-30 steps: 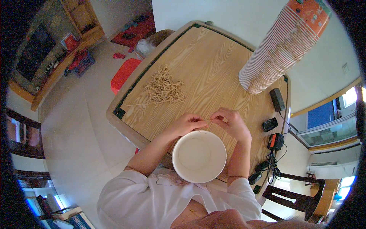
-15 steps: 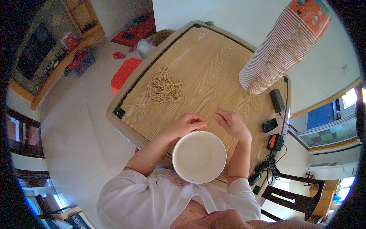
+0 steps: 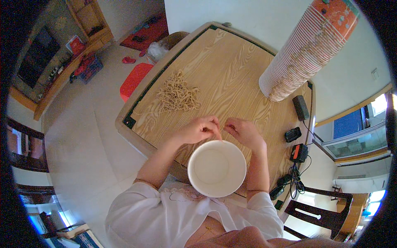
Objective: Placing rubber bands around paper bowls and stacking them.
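Note:
A white round paper tub (image 3: 216,169), its mouth facing up, sits against my front at the table's near edge. Just beyond its far rim, my left hand (image 3: 202,129) has thumb and fingers bent together, with the fingertips close to the rim. My right hand (image 3: 244,132) is beside it, a small gap away, its fingers curled in a pinch. Whatever either pinch may hold is too small to make out. A loose tangle of tan twine (image 3: 178,96) lies on the wooden table (image 3: 223,82), beyond my left hand.
A tall leaning stack of nested paper tubs (image 3: 295,62), with tan strands down its side, stands at the far right. Black adapters (image 3: 300,108) and coiled cables (image 3: 295,182) line the right edge. A red stool (image 3: 134,80) and a dark chair (image 3: 318,213) flank the table.
My right hand has moved left toward my left hand, narrowing the gap. My left hand has lifted slightly and its fingers now bend downward. The tub has barely shifted.

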A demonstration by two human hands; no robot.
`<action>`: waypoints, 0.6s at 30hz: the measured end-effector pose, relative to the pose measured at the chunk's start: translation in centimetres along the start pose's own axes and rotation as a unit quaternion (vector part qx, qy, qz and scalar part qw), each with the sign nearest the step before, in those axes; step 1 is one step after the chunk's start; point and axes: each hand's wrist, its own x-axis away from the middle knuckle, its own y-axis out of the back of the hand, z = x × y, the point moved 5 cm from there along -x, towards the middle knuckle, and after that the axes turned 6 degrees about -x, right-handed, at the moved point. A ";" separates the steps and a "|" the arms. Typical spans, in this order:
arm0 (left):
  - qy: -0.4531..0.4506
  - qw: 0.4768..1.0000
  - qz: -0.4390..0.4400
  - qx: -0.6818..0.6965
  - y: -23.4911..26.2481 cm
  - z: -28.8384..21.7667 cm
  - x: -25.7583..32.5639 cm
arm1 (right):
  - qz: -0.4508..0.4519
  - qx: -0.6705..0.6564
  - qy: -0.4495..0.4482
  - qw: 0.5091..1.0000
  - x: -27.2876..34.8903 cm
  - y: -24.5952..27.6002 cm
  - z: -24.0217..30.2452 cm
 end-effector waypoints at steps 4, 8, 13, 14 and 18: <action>0.072 0.993 -0.011 0.093 -0.4 2.5 -0.1 | 0.000 -0.002 -0.009 1.000 -0.3 -0.1 0.0; 0.002 0.999 -0.005 -0.039 -0.8 3.2 0.4 | 0.007 0.007 -0.018 1.000 -0.4 0.5 0.7; -0.008 0.995 -0.053 -0.086 -1.3 2.0 0.2 | -0.027 -0.017 0.001 0.999 -0.3 0.7 1.5; 0.008 0.993 -0.041 -0.113 -1.4 2.1 0.2 | -0.018 -0.044 -0.010 0.999 -0.3 0.7 1.7; 0.008 0.996 -0.013 -0.083 -1.4 1.8 0.1 | 0.019 -0.087 0.007 0.996 0.1 0.6 1.0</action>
